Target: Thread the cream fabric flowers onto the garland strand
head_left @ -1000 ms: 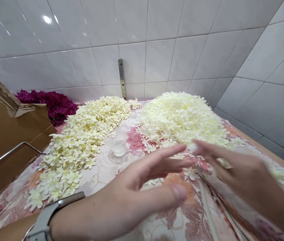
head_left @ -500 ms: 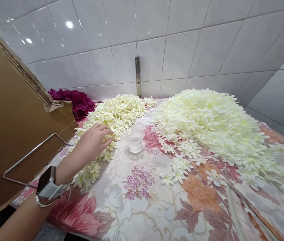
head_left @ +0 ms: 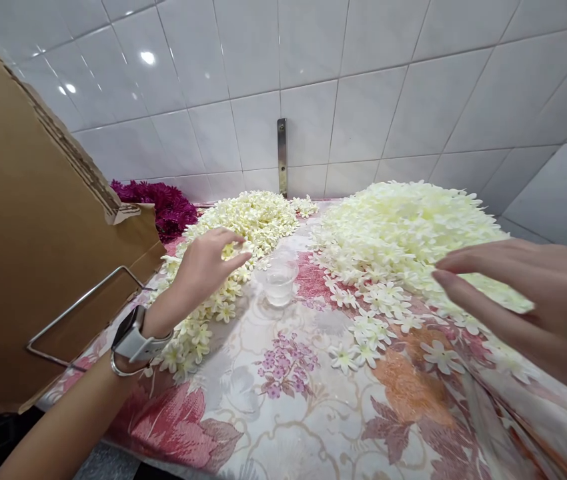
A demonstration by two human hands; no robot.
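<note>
My left hand (head_left: 209,263), with a watch (head_left: 136,337) on its wrist, hovers over the near side of a pile of small cream flowers (head_left: 258,217). Its thumb and fingers are apart, and nothing shows between them. On the other side, my right hand (head_left: 523,293) hangs in front of a larger pile of pale white-green flowers (head_left: 403,220). Thumb and forefinger meet at their tips there; whatever they may hold cannot be made out. Between the piles stands a small clear plastic cup (head_left: 279,287), apart from both hands.
A cardboard box (head_left: 48,267) with a metal wire handle (head_left: 78,310) borders the left side. Behind it lie purple flowers (head_left: 163,203). Loose flowers (head_left: 363,333) and long thin strips (head_left: 501,413) lie at right on the flowered tablecloth (head_left: 283,427). A tiled wall (head_left: 363,113) closes the back.
My right hand has come into view from the right. My left hand has shifted a little right and upward, its thumb and fingers still apart. The view has moved slightly.
</note>
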